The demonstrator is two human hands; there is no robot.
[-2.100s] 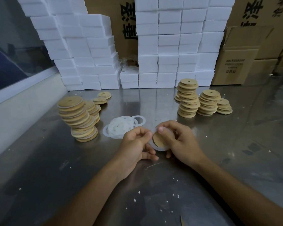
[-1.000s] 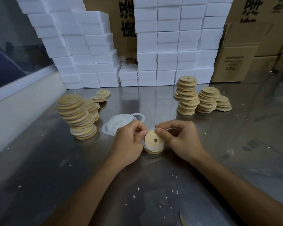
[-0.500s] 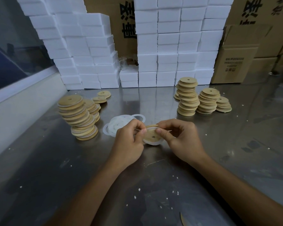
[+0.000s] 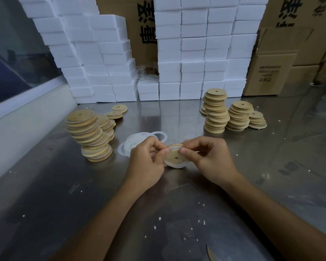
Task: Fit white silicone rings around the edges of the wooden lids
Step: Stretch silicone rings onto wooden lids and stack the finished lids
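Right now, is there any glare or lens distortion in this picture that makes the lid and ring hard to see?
Head view: the steel table mirrors the white boxes as a pale sheen behind the hands, not over the lid; the wide lens bows the box stacks outward at the edges; the lid's centre is sharp, but the ring shows only along its near rim.

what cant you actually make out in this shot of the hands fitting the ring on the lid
- Head view: whether the white silicone ring is seated all round the round wooden lid; the left hand and right hand cover its sides.
- Head view: how many loose white rings are piled; the left hand overlaps them.
- Head view: small print on the brown cardboard box; too small.
- Head view: a tan sliver; cut off by the bottom edge.
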